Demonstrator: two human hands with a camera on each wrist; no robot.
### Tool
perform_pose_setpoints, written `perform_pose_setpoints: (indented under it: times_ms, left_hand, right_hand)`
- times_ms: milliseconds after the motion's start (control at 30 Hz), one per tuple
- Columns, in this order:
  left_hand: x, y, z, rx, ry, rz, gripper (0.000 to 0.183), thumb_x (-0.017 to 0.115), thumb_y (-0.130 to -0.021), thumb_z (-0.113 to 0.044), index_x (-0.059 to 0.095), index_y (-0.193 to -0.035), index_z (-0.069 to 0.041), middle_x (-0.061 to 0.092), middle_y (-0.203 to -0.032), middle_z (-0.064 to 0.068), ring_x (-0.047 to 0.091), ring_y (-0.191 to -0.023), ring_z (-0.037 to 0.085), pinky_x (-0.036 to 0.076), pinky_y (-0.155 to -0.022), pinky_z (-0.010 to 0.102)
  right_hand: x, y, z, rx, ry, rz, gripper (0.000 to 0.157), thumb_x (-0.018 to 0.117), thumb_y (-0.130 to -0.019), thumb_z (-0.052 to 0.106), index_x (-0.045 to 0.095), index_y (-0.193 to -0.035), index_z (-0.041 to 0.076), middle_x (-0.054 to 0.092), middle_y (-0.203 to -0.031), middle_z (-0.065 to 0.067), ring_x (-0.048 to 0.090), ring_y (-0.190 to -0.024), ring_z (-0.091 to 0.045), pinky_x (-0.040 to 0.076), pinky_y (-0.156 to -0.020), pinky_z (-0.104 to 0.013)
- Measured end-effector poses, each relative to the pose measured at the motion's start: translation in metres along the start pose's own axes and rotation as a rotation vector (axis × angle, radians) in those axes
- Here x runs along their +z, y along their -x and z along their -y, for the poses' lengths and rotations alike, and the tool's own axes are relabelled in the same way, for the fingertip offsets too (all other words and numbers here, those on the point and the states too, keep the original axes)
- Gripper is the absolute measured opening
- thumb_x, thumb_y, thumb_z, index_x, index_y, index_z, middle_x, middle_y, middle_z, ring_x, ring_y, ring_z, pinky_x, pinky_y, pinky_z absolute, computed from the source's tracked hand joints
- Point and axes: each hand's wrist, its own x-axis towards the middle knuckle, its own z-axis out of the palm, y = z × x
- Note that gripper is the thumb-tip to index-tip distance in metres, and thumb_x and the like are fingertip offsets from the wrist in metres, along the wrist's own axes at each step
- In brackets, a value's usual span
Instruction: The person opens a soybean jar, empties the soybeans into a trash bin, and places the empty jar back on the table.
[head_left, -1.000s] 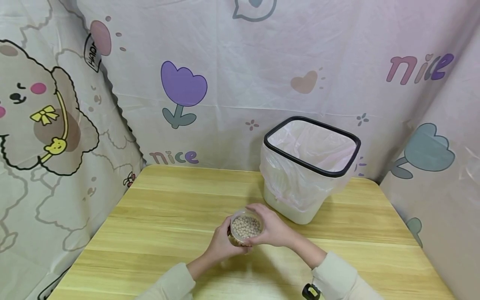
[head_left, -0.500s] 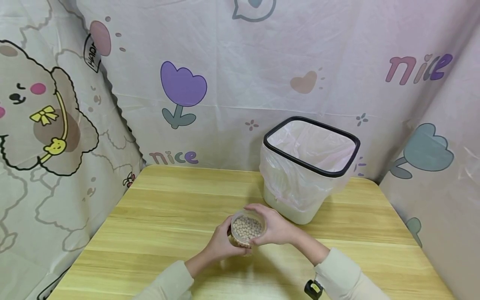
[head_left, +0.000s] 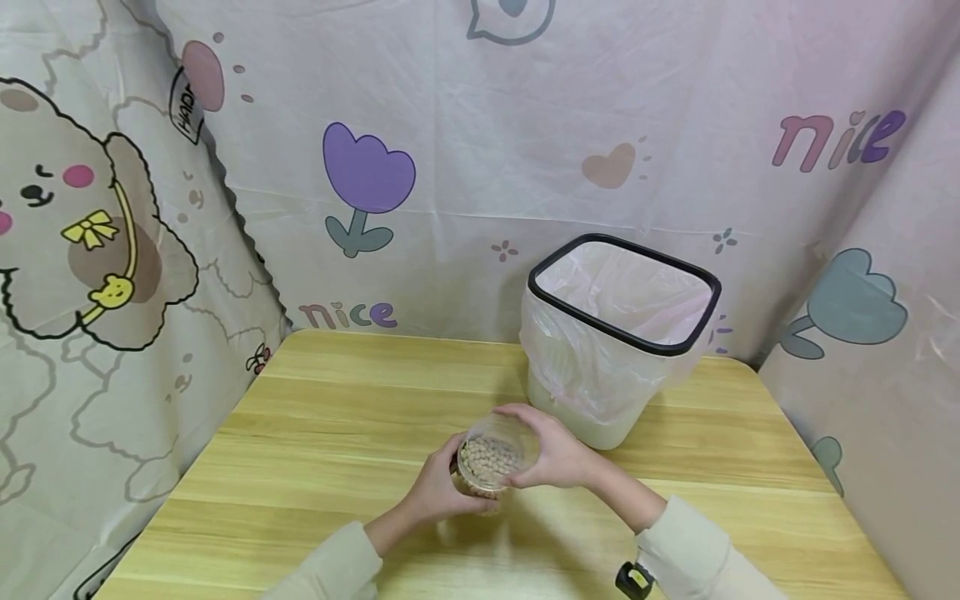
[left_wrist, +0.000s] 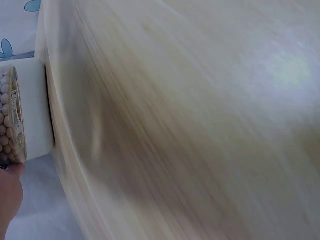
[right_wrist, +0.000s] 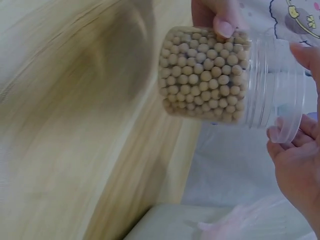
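A clear plastic jar (right_wrist: 202, 75) full of small round beige balls sits in my left hand (head_left: 437, 490), which grips its side above the table. My right hand (head_left: 558, 454) holds a clear lid (right_wrist: 292, 105) by its edge, fingers and thumb around opposite sides. In the right wrist view the lid stands at the jar's mouth, beyond the threaded neck, and is slightly tilted. From the head view, the lid overlaps the jar's opening, with the balls (head_left: 491, 457) showing through it. Only part of the jar and a bit of hand (left_wrist: 9, 195) appear in the left wrist view.
A white trash bin (head_left: 577, 417) with a black rim and a pinkish liner stands at the back right of the wooden table (head_left: 337, 417). Printed curtains (head_left: 465, 133) hang behind and at the sides. A small black device (head_left: 633, 579) is at the right sleeve.
My right hand has shifted slightly right, bringing the clear lid away from the jar's rim. My left hand stays nearly in place with the jar.
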Motion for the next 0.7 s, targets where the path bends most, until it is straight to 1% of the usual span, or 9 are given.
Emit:
perform_pose_setpoints:
  times_ms: [133, 233, 333, 433, 533, 700]
  left_hand:
    - [-0.004, 0.002, 0.002, -0.044, -0.02, -0.044, 0.093, 0.089, -0.054, -0.026, 0.043, -0.133, -0.008, 0.057, -0.125, 0.006, 0.056, -0.112, 0.023, 0.048, -0.097, 0.03]
    - [-0.008, 0.003, 0.004, -0.053, -0.028, -0.069, 0.095, 0.089, -0.053, -0.024, 0.042, -0.134, -0.009, 0.056, -0.126, 0.009, 0.056, -0.113, 0.026, 0.049, -0.097, 0.033]
    - [-0.012, 0.004, 0.006, -0.066, -0.04, -0.098, 0.095, 0.089, -0.054, -0.024, 0.042, -0.135, -0.007, 0.056, -0.126, 0.014, 0.056, -0.114, 0.03, 0.049, -0.097, 0.037]
    - [-0.015, 0.005, 0.007, -0.102, -0.044, -0.131, 0.096, 0.09, -0.053, -0.023, 0.042, -0.134, -0.005, 0.055, -0.126, 0.017, 0.055, -0.115, 0.033, 0.048, -0.098, 0.039]
    - [-0.017, 0.005, 0.007, -0.124, -0.036, -0.165, 0.095, 0.09, -0.052, -0.021, 0.042, -0.133, -0.002, 0.054, -0.126, 0.018, 0.054, -0.117, 0.034, 0.047, -0.099, 0.041]
    - [-0.021, 0.004, 0.008, -0.142, -0.028, -0.19, 0.095, 0.09, -0.053, -0.021, 0.042, -0.132, -0.002, 0.053, -0.128, 0.018, 0.052, -0.119, 0.035, 0.045, -0.1, 0.042]
  right_hand:
    - [0.001, 0.006, -0.004, 0.005, 0.022, -0.081, 0.082, 0.084, -0.061, 0.022, 0.046, -0.131, 0.002, 0.054, -0.129, -0.013, 0.054, -0.116, -0.03, 0.046, -0.098, -0.046]
    - [0.002, 0.011, -0.006, 0.024, 0.033, -0.139, 0.082, 0.085, -0.06, 0.023, 0.048, -0.13, 0.002, 0.054, -0.129, -0.013, 0.053, -0.116, -0.031, 0.045, -0.098, -0.047]
    - [0.002, 0.016, -0.007, 0.048, 0.047, -0.192, 0.083, 0.086, -0.059, 0.023, 0.048, -0.129, 0.002, 0.054, -0.13, -0.013, 0.052, -0.118, -0.032, 0.045, -0.098, -0.048]
    - [0.004, 0.022, -0.009, 0.069, 0.066, -0.237, 0.083, 0.086, -0.058, 0.023, 0.048, -0.129, 0.001, 0.054, -0.13, -0.015, 0.05, -0.12, -0.033, 0.043, -0.099, -0.05]
    - [0.006, 0.028, -0.013, 0.081, 0.087, -0.266, 0.084, 0.086, -0.058, 0.024, 0.048, -0.129, 0.0, 0.054, -0.13, -0.016, 0.049, -0.121, -0.034, 0.041, -0.1, -0.051]
    - [0.012, 0.039, -0.023, 0.11, 0.107, -0.284, 0.086, 0.087, -0.056, 0.026, 0.048, -0.129, 0.0, 0.054, -0.13, -0.016, 0.049, -0.121, -0.034, 0.042, -0.099, -0.051]
